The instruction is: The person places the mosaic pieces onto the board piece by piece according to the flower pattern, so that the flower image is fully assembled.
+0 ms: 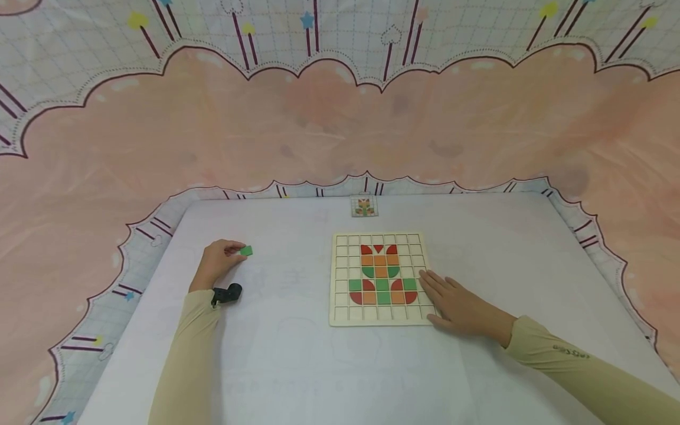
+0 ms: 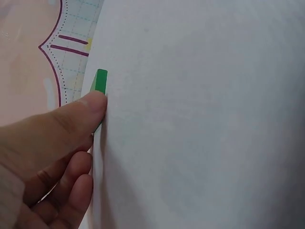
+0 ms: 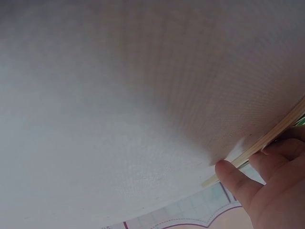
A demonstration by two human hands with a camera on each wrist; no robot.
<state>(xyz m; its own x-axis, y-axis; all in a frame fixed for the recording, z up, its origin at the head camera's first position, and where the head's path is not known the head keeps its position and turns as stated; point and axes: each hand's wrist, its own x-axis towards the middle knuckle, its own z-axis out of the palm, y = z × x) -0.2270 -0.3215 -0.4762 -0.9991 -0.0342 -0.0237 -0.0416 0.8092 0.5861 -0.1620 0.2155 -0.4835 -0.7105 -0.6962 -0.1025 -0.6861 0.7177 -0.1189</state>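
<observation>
Between thumb and fingers my left hand [image 1: 216, 260] pinches a small green tile [image 1: 246, 251], held to the left of the board. The left wrist view shows the green tile [image 2: 101, 81] edge-on past the thumb tip. My right hand [image 1: 462, 304] rests with fairly straight fingers on the right edge of a pale wooden grid board [image 1: 340, 319]. Red, orange and green tiles [image 1: 381, 283] fill cells in the board's middle as a flower-like pattern. In the right wrist view, fingers [image 3: 236, 183] lie along the board's edge [image 3: 267, 138].
Behind the board lies a small card [image 1: 364, 206] with a similar flower picture on a grid. A white table [image 1: 276, 366] carries everything. Patterned peach-and-white cloth [image 1: 319, 136] surrounds its back and sides. A black wrist camera [image 1: 228, 293] sits on the left wrist.
</observation>
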